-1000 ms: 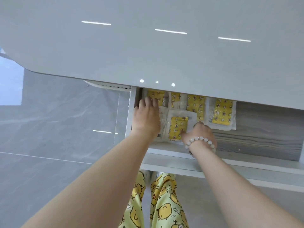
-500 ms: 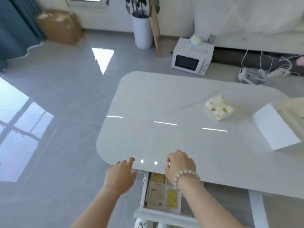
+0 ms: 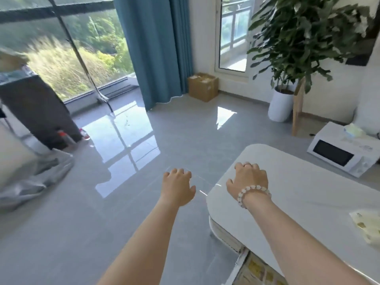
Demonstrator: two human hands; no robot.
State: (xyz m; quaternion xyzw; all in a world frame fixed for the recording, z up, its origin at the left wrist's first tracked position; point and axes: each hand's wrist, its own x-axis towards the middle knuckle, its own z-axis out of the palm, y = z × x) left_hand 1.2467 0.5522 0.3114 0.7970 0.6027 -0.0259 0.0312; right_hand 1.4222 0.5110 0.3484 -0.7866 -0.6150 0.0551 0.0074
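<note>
My left hand (image 3: 178,187) hangs in the air over the grey floor, left of the white table (image 3: 304,194), with fingers loosely curled and nothing in it. My right hand (image 3: 247,178), a bead bracelet on its wrist, hovers over the table's near left corner, fingers loosely bent and holding nothing. Under the tabletop at the bottom right the drawer (image 3: 242,262) stands open, and yellow packets (image 3: 255,268) show inside it.
A packet of tissues (image 3: 368,227) lies on the table's right side. A white microwave (image 3: 341,151) sits on the floor beyond, next to a potted plant (image 3: 281,105). A cardboard box (image 3: 202,86), blue curtain (image 3: 152,48) and dark cabinet (image 3: 37,112) stand further off.
Both hands have come out of the drawer and risen above table height. The view has swung up and left from the drawer to the room.
</note>
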